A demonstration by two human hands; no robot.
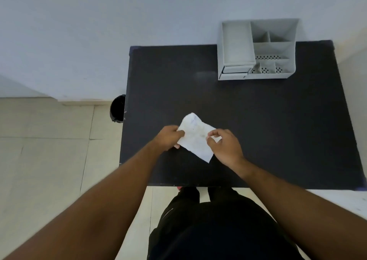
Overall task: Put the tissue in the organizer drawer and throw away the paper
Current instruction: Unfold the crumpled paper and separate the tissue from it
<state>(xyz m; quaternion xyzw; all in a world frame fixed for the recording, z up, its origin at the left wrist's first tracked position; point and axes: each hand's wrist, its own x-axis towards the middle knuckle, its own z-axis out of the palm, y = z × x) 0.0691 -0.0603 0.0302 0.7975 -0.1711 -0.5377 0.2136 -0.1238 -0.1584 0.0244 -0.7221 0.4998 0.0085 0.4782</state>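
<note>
A creased white sheet of paper with faint marks is held just above the middle of the black table. My left hand pinches its left edge. My right hand pinches its right edge between thumb and fingers. A grey desk organizer stands at the table's far right, with a small drawer at its lower left front; the drawer looks closed. No separate tissue is in view.
A black waste bin stands on the floor against the table's left edge, near the wall. Pale floor tiles lie to the left. The white wall runs behind the table.
</note>
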